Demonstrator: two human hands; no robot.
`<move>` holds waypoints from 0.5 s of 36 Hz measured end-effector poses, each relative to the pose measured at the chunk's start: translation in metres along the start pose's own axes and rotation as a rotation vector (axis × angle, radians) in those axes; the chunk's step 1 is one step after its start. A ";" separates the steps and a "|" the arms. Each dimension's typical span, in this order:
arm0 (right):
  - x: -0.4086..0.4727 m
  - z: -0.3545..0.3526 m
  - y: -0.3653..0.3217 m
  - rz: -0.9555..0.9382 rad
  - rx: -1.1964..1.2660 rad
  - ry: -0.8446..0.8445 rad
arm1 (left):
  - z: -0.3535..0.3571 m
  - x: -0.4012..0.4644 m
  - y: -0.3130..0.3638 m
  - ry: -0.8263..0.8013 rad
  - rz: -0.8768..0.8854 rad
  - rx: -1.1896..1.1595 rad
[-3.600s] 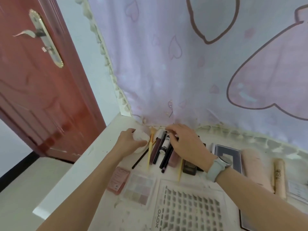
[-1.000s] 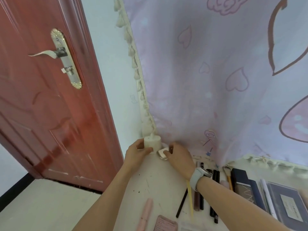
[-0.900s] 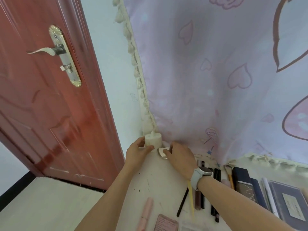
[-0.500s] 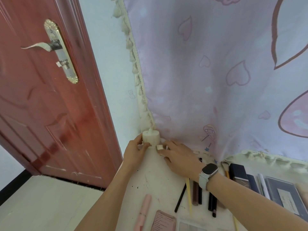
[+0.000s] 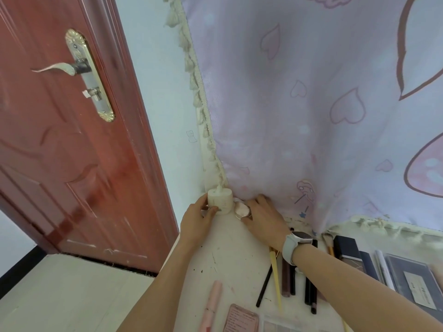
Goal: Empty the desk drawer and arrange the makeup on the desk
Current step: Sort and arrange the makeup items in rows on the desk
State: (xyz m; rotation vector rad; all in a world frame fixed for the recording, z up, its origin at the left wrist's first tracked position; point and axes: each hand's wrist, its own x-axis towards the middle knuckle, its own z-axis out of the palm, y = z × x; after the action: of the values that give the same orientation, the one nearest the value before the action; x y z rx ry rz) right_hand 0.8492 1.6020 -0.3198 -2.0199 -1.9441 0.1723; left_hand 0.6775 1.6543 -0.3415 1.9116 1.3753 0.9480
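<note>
Makeup is lying spread across the white counter [image 5: 230,255] in the lower right of the frame. A cream jar [image 5: 220,199] is standing upright at the counter's far corner, near the middle of the frame, against the tasselled edge of the lilac heart-print curtain [image 5: 311,104]. The left hand [image 5: 197,220] is wrapping its fingers around the jar from the left. Just to the jar's right, a small round pink compact [image 5: 242,209] is sitting tilted, and the right hand [image 5: 263,221], wearing a watch [image 5: 296,244], is pinching it between thumb and fingers. Below the right wrist, dark pencils [image 5: 309,283] and a yellow stick [image 5: 275,276] are lying side by side. A pink tube [image 5: 212,305] and a pink card [image 5: 241,319] are lying at the bottom edge. Dark palettes [image 5: 359,257] are sitting at the right. A red door [image 5: 60,140] is filling the left.
</note>
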 end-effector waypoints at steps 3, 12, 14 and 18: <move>-0.003 0.001 -0.001 -0.038 -0.069 0.034 | 0.000 0.000 -0.001 0.008 0.006 -0.022; -0.017 -0.009 -0.002 -0.319 -0.425 0.182 | 0.000 0.000 -0.003 0.020 -0.006 -0.048; -0.019 -0.005 -0.002 -0.377 -0.380 0.101 | 0.000 0.000 -0.003 0.016 -0.001 -0.051; -0.015 0.000 0.002 -0.294 -0.163 0.013 | -0.001 0.000 -0.003 0.014 0.009 -0.053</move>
State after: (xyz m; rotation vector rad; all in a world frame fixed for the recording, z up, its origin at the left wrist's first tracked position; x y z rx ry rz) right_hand 0.8498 1.5868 -0.3225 -1.7928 -2.2822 -0.0718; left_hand 0.6753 1.6551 -0.3432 1.8765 1.3380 0.9938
